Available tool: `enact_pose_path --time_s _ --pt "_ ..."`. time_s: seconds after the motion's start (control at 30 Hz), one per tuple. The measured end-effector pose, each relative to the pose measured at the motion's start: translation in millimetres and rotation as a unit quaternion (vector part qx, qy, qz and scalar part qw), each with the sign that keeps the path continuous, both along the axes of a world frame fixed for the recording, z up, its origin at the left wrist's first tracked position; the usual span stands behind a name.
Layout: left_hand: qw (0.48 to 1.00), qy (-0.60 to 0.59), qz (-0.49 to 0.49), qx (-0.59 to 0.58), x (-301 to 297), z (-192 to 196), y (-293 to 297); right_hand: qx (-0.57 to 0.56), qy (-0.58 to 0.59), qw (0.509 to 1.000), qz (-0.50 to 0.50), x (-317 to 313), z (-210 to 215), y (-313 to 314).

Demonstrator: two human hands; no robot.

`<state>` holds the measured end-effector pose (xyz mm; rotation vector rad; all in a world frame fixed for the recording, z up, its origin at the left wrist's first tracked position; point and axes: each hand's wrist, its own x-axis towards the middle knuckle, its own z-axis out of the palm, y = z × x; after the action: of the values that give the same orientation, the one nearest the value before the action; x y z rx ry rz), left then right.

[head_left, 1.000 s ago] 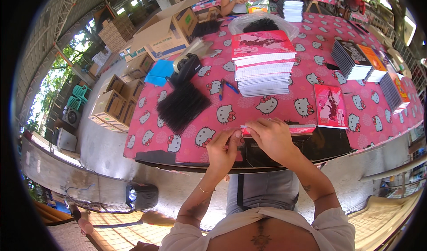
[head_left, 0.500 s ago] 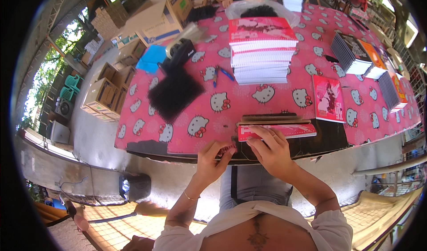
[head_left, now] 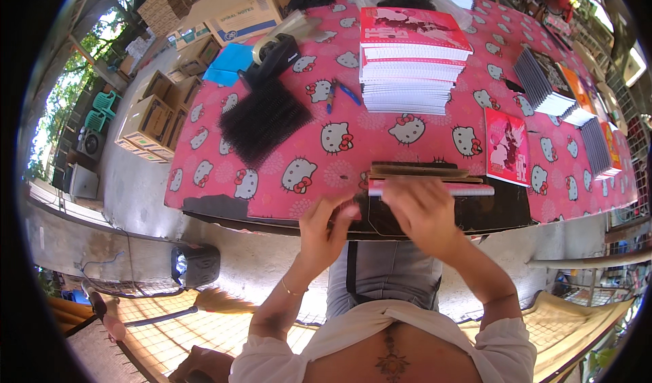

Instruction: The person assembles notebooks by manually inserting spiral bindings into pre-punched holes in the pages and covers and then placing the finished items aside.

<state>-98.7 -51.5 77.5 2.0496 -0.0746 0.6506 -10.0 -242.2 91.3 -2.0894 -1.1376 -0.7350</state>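
Notebook (head_left: pixel 468 190), pink-covered, lay on the desk (head_left: pixel 373 145), on the wearer's side of the tall book stack (head_left: pixel 411 77). Right hand (head_left: pixel 422 213), blurred, was over it with fingers bent; its grip could not be determined. Left hand (head_left: pixel 322 230), nearer the wearer and left of the stack, was narrow, thumb near fingers; contents undetermined. Black bristly pile (head_left: pixel 263 123) lay left of the stack.

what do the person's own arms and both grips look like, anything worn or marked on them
Loose white short sleeves cover the upper arms. A thin, gold-toned bracelet circles the left forearm, which bears a dark marking, apparently a tattoo. The left grip and right grip are ungloved hands; blur hides finer detail.
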Motion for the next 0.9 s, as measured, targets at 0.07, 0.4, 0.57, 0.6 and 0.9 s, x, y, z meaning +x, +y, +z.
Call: enact_pose_path --time_s 0.07,0.4,0.57,0.6,0.9 --pt "1.0 0.0 -0.014 -0.016 13 15 -1 -0.015 0.035 0.999 0.001 18 15 3" --pt "0.994 -0.02 -0.017 0.103 48 24 4 -0.022 0.145 0.989 0.025 40 22 9" --pt "0.997 -0.025 0.018 0.078 47 27 -2 -0.021 0.153 0.988 0.02 37 23 9" --pt "0.996 -0.024 0.017 0.079 47 26 -4 -0.019 0.153 0.988 0.02 36 23 8" --pt "0.993 -0.071 0.062 0.072 47 1 -12 -0.015 0.152 0.988 0.011 37 19 9"
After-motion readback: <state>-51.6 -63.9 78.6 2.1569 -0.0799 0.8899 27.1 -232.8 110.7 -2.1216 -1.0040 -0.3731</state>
